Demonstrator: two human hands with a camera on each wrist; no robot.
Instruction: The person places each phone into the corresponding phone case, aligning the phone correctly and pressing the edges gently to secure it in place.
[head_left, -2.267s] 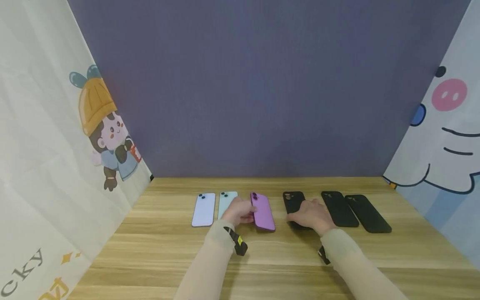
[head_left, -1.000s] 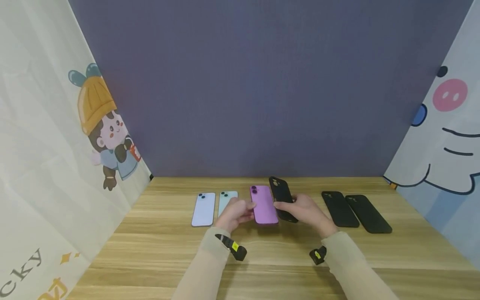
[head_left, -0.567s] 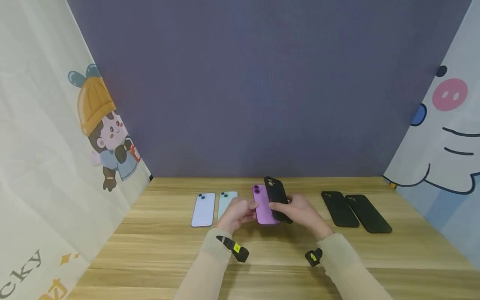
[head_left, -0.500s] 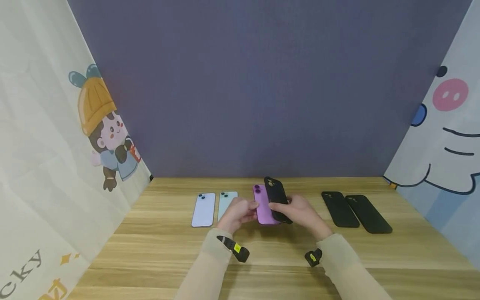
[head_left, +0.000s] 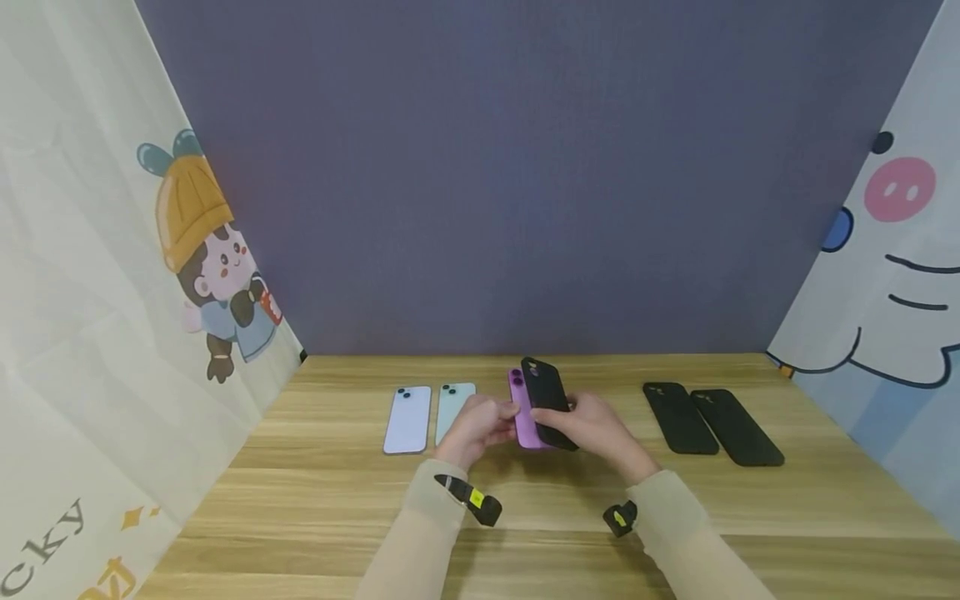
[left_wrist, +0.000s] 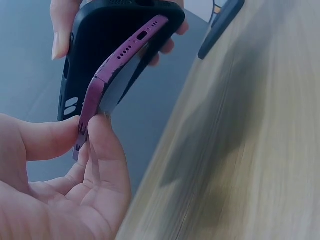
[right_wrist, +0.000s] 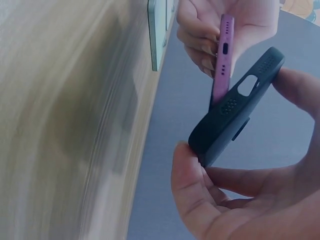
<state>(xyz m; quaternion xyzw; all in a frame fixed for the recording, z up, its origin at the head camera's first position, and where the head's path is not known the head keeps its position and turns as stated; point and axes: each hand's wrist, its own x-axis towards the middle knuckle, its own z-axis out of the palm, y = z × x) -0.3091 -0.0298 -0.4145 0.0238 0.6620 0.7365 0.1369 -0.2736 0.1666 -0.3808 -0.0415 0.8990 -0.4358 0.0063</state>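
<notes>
A dark blue-grey backdrop (head_left: pixel 480 167) fills the far side, flat and plain. The bench (head_left: pixel 300 533) runs up to its foot, its wood grain streaked pale and yellowish. The left sheet (head_left: pixel 75 208) is whitish, with lettering low down and a cartoon figure (head_left: pixel 225 267) in an orange hat; the right sheet (head_left: pixel 907 333), white and light blue, shows a pink snout (head_left: pixel 900 190) and thick black lines.

The left hand (head_left: pixel 472 429) pinches the purple phone (head_left: pixel 525 433) by one long edge, its thumb and fingers on opposite faces. The right hand (head_left: pixel 600 433) grips the black case (head_left: pixel 546 387), thumb on one side and fingers on the other. Case and phone are held above the middle of the bench. The case is matt and tilted, with an oval opening and perforated patches in its bottom rim; it covers the phone's right part, the two meeting at an angle, the left strip bare.

Two more black cases, a nearer-middle case (head_left: pixel 678 417) and an outer case (head_left: pixel 737 427), lie side by side at right. At left lie a lavender phone (head_left: pixel 407 421) and a mint phone (head_left: pixel 455 400). On the purple phone, two dark lenses (head_left: pixel 517 377) sit near the top, and a small slot (right_wrist: pixel 225 48) between rows of holes marks its bottom edge.
</notes>
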